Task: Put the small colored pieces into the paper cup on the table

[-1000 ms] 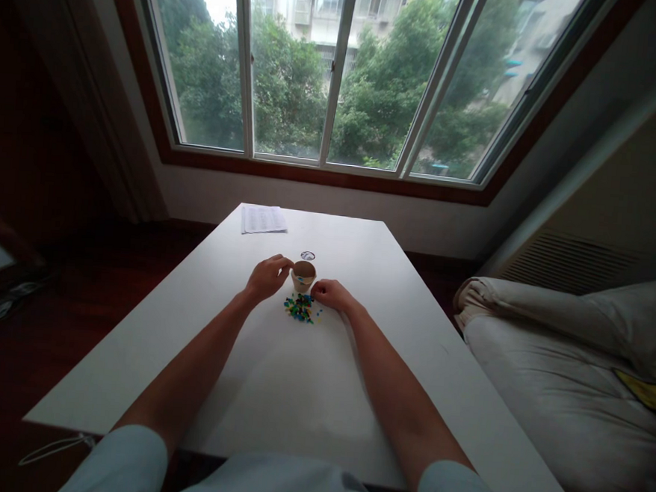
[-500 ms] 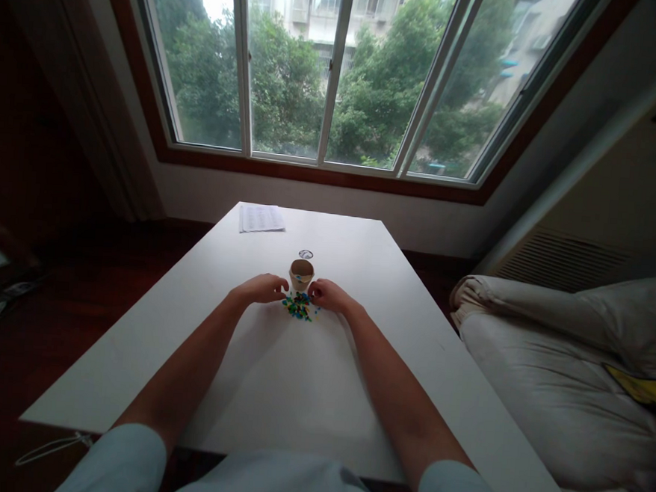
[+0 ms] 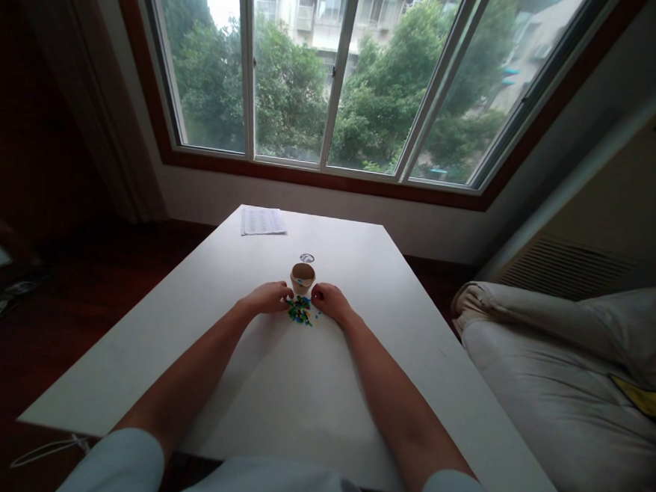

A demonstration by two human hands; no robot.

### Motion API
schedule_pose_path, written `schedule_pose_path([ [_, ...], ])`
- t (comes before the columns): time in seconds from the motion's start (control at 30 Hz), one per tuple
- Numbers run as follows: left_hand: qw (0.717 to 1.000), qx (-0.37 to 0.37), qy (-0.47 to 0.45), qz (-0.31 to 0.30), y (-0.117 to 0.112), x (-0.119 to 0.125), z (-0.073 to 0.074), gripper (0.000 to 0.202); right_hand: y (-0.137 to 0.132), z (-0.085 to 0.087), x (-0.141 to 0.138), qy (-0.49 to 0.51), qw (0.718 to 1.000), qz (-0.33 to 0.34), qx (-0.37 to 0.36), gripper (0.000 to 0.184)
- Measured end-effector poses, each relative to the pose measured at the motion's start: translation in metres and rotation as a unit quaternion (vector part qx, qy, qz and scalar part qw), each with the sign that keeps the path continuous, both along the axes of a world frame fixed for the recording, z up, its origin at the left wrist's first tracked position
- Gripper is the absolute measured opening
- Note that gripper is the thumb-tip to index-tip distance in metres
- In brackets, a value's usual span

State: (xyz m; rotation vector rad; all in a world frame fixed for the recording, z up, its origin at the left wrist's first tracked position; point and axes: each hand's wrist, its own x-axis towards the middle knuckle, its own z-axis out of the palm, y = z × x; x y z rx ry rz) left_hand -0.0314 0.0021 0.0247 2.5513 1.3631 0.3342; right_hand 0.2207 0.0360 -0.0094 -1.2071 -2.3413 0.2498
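A tan, cup-shaped container (image 3: pixel 302 279) stands upright on the white table (image 3: pixel 289 393), its mouth facing up. Right in front of it lies a loose pile of small coloured pieces (image 3: pixel 299 311), green, blue, yellow and dark; their exact kind is too small to tell. My left hand (image 3: pixel 271 297) is at the pile's left edge, fingers curled in and fingertips close to the pieces. Beside the container's right side is my right hand (image 3: pixel 331 303), its fingers bent together in a pinch. Whatever either hand pinches is too small to make out.
Behind the container lies a small round dark-rimmed item (image 3: pixel 307 258). Printed sheets of paper (image 3: pixel 264 221) rest at the table's far left corner. A beige padded seat (image 3: pixel 522 364) is to the right, and a window (image 3: pixel 334 74) is beyond the table.
My left hand has shifted slightly right, closer to the pieces, with its fingers drawn together more. My right hand stays beside the container, its fingers curled. The whole view has tilted slightly.
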Motion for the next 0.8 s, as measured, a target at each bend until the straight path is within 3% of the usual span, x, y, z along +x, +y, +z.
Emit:
schedule_pose_path([
  [0.53,0.994,0.031,-0.1,0.043,-0.01,0.002,-0.019,0.025,-0.004,-0.011,-0.004,0.014,0.999,-0.026,0.035,0.012],
  [0.8,0.981,0.099,-0.137,0.093,-0.013,0.007,-0.029,0.023,-0.006,-0.009,-0.004,-0.004,0.999,-0.039,0.02,0.012],
])
